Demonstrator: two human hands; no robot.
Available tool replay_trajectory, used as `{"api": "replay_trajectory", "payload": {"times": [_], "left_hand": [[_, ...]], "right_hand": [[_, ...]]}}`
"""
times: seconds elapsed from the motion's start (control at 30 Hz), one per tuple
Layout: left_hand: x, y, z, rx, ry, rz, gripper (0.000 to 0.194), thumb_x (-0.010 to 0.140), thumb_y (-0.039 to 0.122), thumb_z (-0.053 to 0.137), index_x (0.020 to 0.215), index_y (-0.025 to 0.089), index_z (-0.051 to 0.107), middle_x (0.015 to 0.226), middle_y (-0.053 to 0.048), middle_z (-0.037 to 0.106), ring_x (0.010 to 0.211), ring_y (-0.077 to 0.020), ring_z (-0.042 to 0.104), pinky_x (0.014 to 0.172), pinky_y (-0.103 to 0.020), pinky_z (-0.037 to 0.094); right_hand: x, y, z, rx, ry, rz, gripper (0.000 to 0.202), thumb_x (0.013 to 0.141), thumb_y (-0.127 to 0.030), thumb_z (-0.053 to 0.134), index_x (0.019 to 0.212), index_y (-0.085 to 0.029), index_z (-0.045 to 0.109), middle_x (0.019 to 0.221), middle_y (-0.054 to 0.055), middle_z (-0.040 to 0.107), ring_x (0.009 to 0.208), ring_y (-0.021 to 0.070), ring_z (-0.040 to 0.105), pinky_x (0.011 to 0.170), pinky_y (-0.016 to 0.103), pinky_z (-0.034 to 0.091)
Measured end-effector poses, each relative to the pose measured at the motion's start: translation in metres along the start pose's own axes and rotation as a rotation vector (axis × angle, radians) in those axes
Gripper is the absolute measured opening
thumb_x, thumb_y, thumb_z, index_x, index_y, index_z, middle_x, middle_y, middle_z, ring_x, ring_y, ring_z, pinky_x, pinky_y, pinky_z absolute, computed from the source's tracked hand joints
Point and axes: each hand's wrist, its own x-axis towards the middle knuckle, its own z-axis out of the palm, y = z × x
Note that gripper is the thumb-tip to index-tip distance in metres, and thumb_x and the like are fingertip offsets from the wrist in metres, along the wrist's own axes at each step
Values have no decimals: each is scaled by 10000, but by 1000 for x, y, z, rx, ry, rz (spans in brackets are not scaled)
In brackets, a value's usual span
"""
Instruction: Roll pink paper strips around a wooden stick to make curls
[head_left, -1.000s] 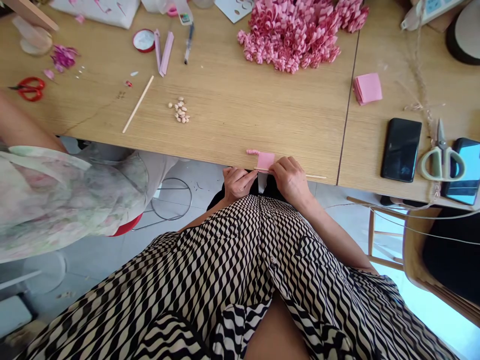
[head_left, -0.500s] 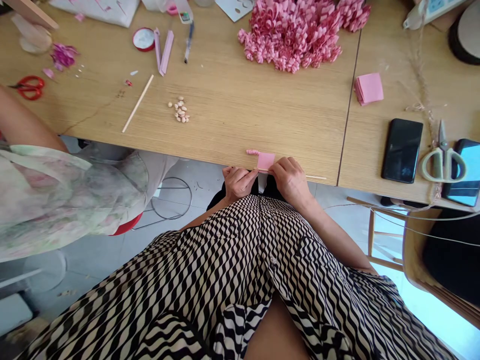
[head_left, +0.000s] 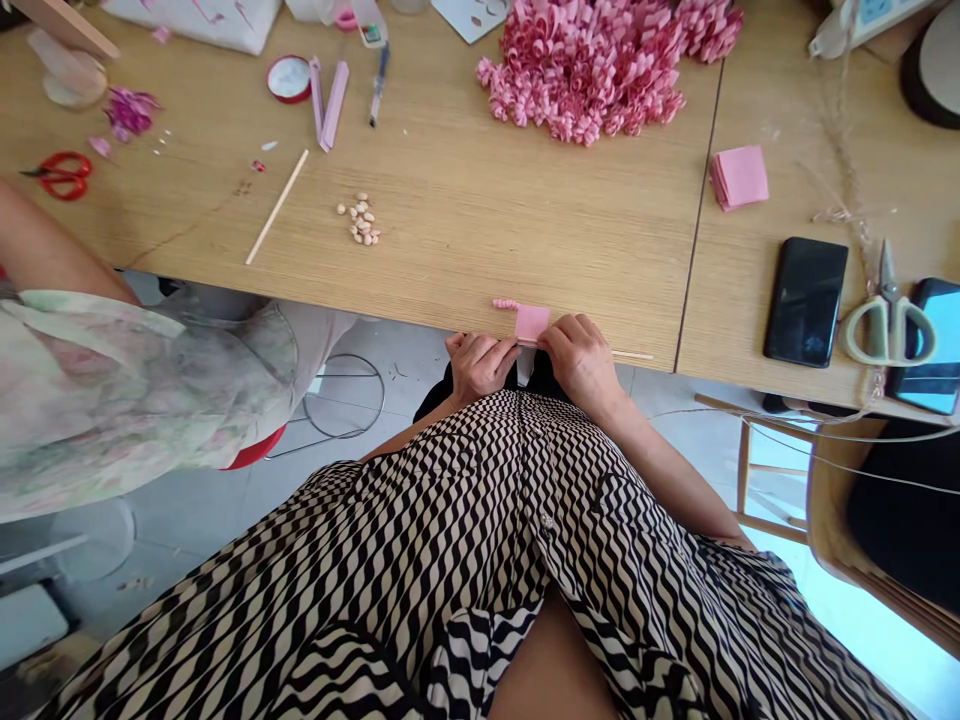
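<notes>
Pink square sheet (head_left: 532,321) lies at the front edge of the wooden table (head_left: 435,265), between the person's two hands, with its lower edge along the table's brink. The left hand (head_left: 480,363) has its fingers bent and held together, the index finger stretched toward the sheet's lower left corner and the tips closed on that edge; the thumb's exact place is hard to make out. The right hand (head_left: 576,355) has its fingers curled close side by side, thumb and index pinching the lower right corner. A thin stick (head_left: 634,355) runs along the lower edge and juts out to the right past the right hand; how much of it the fingers grip cannot be told. A small curled pink strip (head_left: 505,303) lies by the sheet's upper left corner. Farther up the table sit a heap of curled pink strips (head_left: 585,75) and, to the right, a stack of pink squares (head_left: 741,177). A black phone (head_left: 806,300) lies below that stack, near the pale-handled scissors (head_left: 889,335).
</notes>
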Motion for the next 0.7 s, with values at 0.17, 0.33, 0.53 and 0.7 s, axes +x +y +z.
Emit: {"api": "replay_trajectory", "payload": {"times": [0.17,0.33,0.53,0.7], "left_hand": [[1,1,0,12,5,-16,291,950,438,515,907,255,738,681,-20,641,697,-165,573,748,-370,318],[2,3,0,-35,-11,-51,308,954,442,505,922,245,740,681,-25,634,697,-168,569,751,-368,309],[1,3,-2,-39,-42,-54,327,964,440,487,943,236,741,689,-21,645,703,-161,577,774,-369,279],[1,4,-8,55,-29,54,281,970,385,496,1032,240,729,658,-8,643,676,-155,566,752,-370,251]], "right_hand": [[0,0,0,21,-4,5,249,971,-218,415,883,-194,646,891,92,619,850,227,446,708,334,353],[0,0,1,14,-4,5,249,973,-222,417,885,-188,648,895,95,623,849,227,447,709,334,356],[-1,1,2,-14,18,-11,234,968,-216,434,878,-180,647,888,84,625,838,220,455,712,327,369],[0,1,1,11,27,-7,243,968,-207,426,878,-181,650,884,89,625,835,221,459,715,329,378]]}}
